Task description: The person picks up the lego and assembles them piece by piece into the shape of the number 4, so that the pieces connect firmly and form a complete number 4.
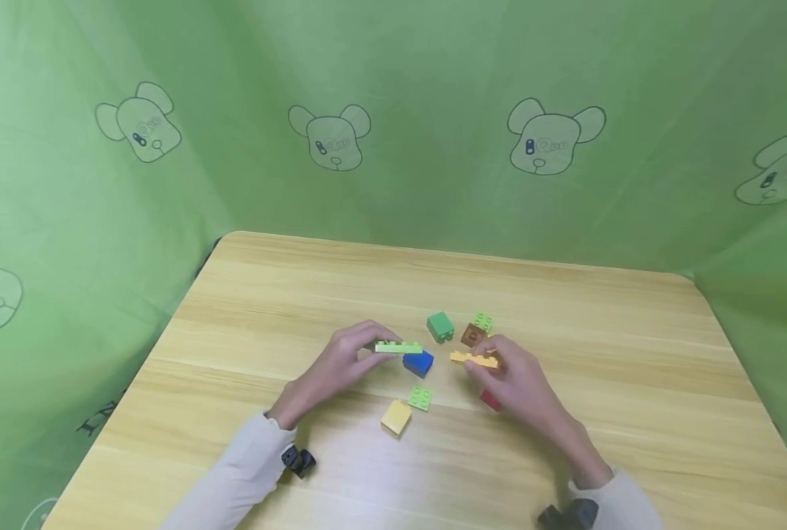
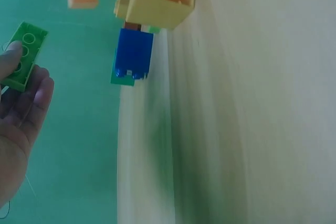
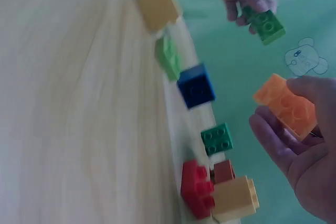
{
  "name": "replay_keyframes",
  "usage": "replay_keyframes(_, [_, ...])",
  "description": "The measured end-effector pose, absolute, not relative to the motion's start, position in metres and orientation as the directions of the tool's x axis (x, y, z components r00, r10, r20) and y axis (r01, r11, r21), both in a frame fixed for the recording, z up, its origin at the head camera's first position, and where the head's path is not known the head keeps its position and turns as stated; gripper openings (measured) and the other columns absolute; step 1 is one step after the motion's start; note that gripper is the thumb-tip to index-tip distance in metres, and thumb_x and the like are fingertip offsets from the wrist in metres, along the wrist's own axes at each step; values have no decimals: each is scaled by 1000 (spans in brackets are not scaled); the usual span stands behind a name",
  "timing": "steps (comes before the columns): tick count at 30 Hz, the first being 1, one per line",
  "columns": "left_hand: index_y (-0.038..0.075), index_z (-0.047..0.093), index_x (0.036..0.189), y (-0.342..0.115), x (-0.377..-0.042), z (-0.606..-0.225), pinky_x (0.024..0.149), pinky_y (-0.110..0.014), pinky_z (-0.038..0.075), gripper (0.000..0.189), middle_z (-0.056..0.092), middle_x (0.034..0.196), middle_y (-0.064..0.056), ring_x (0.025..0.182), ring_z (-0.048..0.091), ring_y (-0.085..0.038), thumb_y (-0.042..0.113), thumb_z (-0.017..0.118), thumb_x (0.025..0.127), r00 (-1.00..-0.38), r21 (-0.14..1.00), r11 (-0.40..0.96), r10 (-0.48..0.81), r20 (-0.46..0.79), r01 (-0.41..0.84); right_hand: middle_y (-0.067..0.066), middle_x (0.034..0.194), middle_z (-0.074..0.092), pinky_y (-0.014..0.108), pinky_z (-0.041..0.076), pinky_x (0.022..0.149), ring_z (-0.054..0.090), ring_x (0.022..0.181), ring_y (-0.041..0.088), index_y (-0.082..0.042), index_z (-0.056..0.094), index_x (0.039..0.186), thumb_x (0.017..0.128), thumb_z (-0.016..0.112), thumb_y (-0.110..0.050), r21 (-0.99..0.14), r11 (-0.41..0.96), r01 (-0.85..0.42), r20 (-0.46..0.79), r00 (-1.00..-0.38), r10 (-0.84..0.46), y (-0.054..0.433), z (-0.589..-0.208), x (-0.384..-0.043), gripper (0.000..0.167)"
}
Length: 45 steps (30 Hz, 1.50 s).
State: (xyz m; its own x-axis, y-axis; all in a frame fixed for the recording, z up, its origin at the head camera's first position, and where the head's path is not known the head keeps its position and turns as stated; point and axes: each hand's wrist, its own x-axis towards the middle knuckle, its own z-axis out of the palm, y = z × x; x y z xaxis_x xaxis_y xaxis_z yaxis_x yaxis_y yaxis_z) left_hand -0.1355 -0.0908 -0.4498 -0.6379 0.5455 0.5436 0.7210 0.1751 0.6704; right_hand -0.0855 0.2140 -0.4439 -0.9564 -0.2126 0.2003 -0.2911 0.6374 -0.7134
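My left hand [image 1: 348,355] pinches a flat light green toy building brick [image 1: 400,347] by one end, thumb on its hollow underside in the left wrist view. To the right, my right hand [image 1: 515,377] holds a flat orange building brick [image 1: 474,361] between thumb and fingers. Both bricks are held level above the table, a short gap apart. Just beyond the left fingertips lies a blue brick [image 1: 419,364]. A red brick [image 1: 490,399] sits under the right hand, which partly hides it. The right wrist view also shows a tan-yellow brick [image 3: 233,200] beside the red one.
Toward the back of the group lie a dark green brick [image 1: 440,326], a brown brick [image 1: 473,336] and a small light green brick [image 1: 484,320]. Nearer me, a yellow brick [image 1: 396,418] lies beside another light green one [image 1: 420,398]. Green curtains surround the wooden table [image 1: 267,287].
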Motion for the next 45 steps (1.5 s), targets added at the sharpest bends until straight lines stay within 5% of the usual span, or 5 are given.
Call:
replay_keyframes(6, [0, 72, 108, -83, -133, -449, 86, -23, 60, 27, 75, 107, -11, 97, 71, -17, -6, 81, 83, -582, 637, 128, 568, 582, 760, 8, 98, 69, 21, 39, 45, 45, 55, 6, -8, 65, 115, 98, 75, -18, -806, 538, -247, 169, -967, -191, 207, -434, -83, 22])
replay_keyframes(14, [1, 73, 107, -72, -128, -446, 89, -22, 59, 30, 76, 107, -13, 99, 72, -16, -4, 85, 80, -553, 633, 81, 578, 600, 770, 18, 123, 68, 35, 64, 79, 74, 97, 17, -2, 66, 121, 101, 67, -4, -873, 368, -320, 239, -939, -248, 197, -431, -82, 20])
replay_keyframes(21, [-1, 72, 109, -66, -125, -445, 89, -22, 59, 31, 76, 107, -12, 98, 73, -17, -7, 83, 80, -518, 592, 72, 576, 632, 803, 22, 119, 70, 20, 39, 33, 66, 60, 14, -4, 61, 122, 102, 63, -1, -899, 288, -329, 249, -927, -282, 194, -430, -78, 21])
replay_keyframes(29, [-3, 70, 116, -62, -123, -441, 94, -19, 55, 34, 75, 111, -13, 102, 73, -18, -1, 82, 85, -494, 523, 133, 582, 646, 842, 18, 122, 69, 36, 62, 84, 69, 111, 13, 1, 58, 117, 96, 65, 11, -868, 242, -434, 351, -880, -320, 188, -430, -77, 24])
replay_keyframes(45, [-5, 71, 119, -62, -119, -438, 98, -21, 54, 38, 74, 116, -18, 105, 74, -24, 0, 83, 83, -392, 370, 155, 541, 744, 916, 15, 129, 70, 18, 60, 66, 66, 86, 8, -4, 67, 132, 91, 68, 13, -697, 328, -638, 503, -760, -411, 187, -426, -76, 45])
